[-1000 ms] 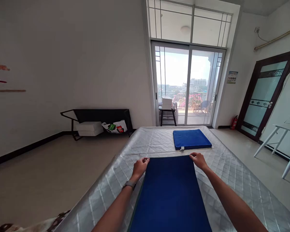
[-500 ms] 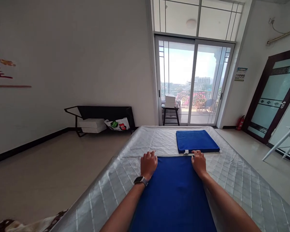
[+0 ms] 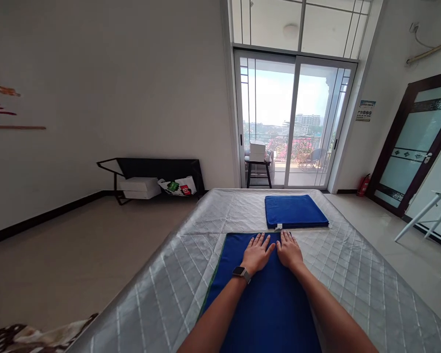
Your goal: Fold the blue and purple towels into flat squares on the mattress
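A long blue cloth [image 3: 268, 304] lies flat on the silvery quilted mattress [image 3: 161, 289], its far edge just beyond my fingertips. My left hand [image 3: 257, 254] rests palm down near that edge, fingers spread, with a watch on the wrist. Close beside it, my right hand [image 3: 289, 251] also presses flat on the cloth near its far right corner. Beyond both hands sits a folded blue cloth [image 3: 296, 211] with a small white tag [image 3: 279, 226] at its near edge. The near end of the long cloth runs out of view.
Past the mattress is a glass sliding door [image 3: 268, 113] with a dark stool [image 3: 257, 169] by it. A black bench-like frame [image 3: 158, 168] with white boxes [image 3: 140, 188] stands along the left wall. A white stool [image 3: 426, 215] is at the right. A patterned blanket [image 3: 36, 338] shows at lower left.
Both hands have moved inward from the cloth's far corners and flattened onto it, fingers now stretched out. More of the cloth's far left corner and its green-trimmed left edge shows.
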Tool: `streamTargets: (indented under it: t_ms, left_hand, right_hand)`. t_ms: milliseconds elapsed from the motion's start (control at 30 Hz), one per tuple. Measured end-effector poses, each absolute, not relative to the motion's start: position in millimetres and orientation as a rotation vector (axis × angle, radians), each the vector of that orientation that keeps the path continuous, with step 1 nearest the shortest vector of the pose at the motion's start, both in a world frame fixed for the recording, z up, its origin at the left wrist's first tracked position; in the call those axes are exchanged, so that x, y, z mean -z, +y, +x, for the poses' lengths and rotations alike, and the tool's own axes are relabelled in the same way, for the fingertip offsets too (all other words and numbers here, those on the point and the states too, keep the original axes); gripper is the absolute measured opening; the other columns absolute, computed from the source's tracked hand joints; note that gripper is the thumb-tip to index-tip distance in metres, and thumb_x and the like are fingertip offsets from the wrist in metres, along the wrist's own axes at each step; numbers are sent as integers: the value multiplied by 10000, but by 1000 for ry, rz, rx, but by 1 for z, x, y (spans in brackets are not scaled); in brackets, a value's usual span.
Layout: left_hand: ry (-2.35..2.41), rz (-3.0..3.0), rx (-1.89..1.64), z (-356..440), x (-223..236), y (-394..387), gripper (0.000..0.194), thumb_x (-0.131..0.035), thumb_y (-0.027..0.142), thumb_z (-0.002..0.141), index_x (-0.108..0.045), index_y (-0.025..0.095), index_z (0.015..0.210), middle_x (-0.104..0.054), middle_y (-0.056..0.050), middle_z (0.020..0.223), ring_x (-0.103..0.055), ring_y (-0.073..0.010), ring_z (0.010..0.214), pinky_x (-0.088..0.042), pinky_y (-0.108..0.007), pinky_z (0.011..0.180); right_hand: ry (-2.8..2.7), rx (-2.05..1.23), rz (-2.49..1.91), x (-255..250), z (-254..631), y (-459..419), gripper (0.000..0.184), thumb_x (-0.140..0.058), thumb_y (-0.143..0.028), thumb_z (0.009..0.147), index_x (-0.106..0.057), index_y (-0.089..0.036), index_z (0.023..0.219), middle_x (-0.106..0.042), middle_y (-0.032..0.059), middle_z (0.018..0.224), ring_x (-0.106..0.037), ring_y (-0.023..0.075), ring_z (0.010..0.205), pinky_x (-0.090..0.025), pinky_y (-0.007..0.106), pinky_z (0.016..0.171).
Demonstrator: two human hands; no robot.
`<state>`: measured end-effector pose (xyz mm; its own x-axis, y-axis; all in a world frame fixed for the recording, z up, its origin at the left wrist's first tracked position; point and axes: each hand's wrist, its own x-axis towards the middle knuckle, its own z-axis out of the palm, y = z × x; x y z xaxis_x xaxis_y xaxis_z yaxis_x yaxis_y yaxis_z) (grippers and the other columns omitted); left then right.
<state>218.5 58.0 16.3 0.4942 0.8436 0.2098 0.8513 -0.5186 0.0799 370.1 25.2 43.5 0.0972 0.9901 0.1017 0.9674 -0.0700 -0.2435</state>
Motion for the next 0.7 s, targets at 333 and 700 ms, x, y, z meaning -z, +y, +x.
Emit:
streamTargets:
  t_ms: [333, 700]
  left_hand:
    - [-1811, -2562, 221, 114, -21, 87, 635, -191, 545, 999, -364, 218, 1516, -334, -85, 1597, -265, -254, 1483, -235, -485, 1194]
    - [-1517, -2601, 457, 169, -18, 57, 551, -242, 439, 1022, -475, 180, 1449, -443, -133, 1533, -362, -268, 1439, -323, -473, 1164]
  right_hand:
    - [-1930, -184, -2143, -50, 369, 25, 622, -266, -355, 976, -306, -77, 1532, -302, 101, 1596, -233, 191, 1488, -145, 335, 1200]
    - [-1908, -219, -2165, -52, 367, 27, 624, -258, -360, 979, -283, -91, 1542, -296, 96, 1600, -221, 178, 1491, -143, 327, 1196]
